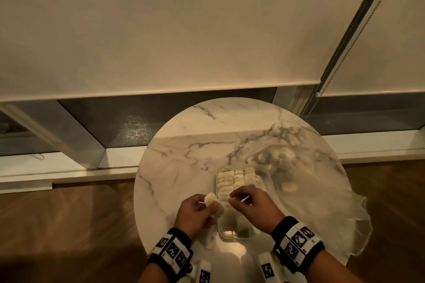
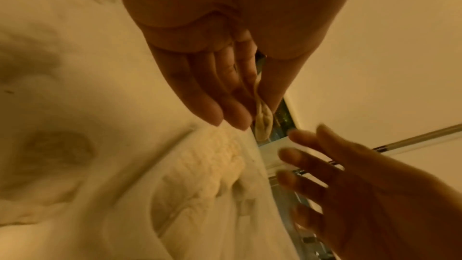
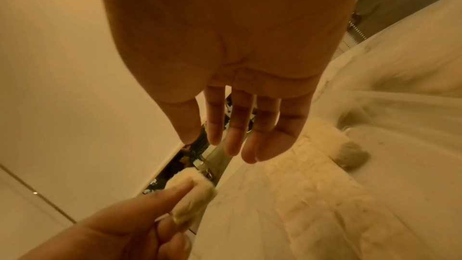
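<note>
A clear plastic tray lies on the round marble table; rows of pale dough pieces fill its far half. My left hand hovers just left of the tray and pinches one pale piece between thumb and fingers. The left wrist view shows that piece edge-on at the fingertips. My right hand hangs over the tray's middle, close to the left hand. In the right wrist view its fingers are straight, spread and hold nothing, with the pinched piece just below them.
Crumpled clear plastic film covers the table's right side and hangs over its edge. Another pale piece lies on the table under my left wrist. A roller blind and a window sill stand behind the table, with wooden floor around it.
</note>
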The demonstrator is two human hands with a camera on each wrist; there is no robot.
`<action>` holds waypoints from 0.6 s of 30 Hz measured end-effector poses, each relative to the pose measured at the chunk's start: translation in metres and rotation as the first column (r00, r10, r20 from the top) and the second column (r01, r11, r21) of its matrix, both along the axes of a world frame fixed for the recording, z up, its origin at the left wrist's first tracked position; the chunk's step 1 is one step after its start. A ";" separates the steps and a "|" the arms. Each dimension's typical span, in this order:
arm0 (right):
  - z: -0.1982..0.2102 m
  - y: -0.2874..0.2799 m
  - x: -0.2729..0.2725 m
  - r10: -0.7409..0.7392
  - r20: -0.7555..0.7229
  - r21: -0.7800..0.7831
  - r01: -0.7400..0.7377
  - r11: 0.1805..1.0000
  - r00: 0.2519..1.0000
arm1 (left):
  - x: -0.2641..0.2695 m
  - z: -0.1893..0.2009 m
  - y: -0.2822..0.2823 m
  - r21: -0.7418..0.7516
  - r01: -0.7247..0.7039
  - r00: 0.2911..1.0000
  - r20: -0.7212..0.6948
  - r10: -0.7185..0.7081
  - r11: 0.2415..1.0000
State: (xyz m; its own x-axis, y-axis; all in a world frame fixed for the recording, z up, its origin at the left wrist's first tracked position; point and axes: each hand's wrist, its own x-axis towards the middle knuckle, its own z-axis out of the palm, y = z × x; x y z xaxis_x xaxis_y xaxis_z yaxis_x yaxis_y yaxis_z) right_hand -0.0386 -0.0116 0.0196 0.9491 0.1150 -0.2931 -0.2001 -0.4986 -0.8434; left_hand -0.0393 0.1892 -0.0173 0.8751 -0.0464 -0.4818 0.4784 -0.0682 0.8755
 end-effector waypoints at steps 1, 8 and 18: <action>0.003 0.002 0.002 0.012 -0.002 0.036 -0.012 0.999 1.000 | -0.001 0.008 -0.007 -0.014 0.034 0.999 0.013 -0.034 0.999; 0.002 -0.004 0.013 0.038 -0.062 0.187 -0.026 0.982 0.997 | 0.002 0.015 -0.038 -0.011 0.138 0.990 0.035 -0.138 0.990; -0.006 -0.028 0.026 -0.011 -0.088 0.248 0.033 0.968 0.996 | 0.004 0.010 -0.057 0.092 0.055 0.995 0.077 -0.062 0.994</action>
State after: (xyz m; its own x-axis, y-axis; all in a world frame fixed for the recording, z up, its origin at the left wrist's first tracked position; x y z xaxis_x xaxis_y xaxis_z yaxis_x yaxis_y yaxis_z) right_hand -0.0126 -0.0392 0.0135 0.9251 0.1740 -0.3375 -0.2847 -0.2702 -0.9197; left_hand -0.0349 0.1325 -0.0069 0.9080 -0.0583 -0.4150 0.4001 -0.1737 0.8998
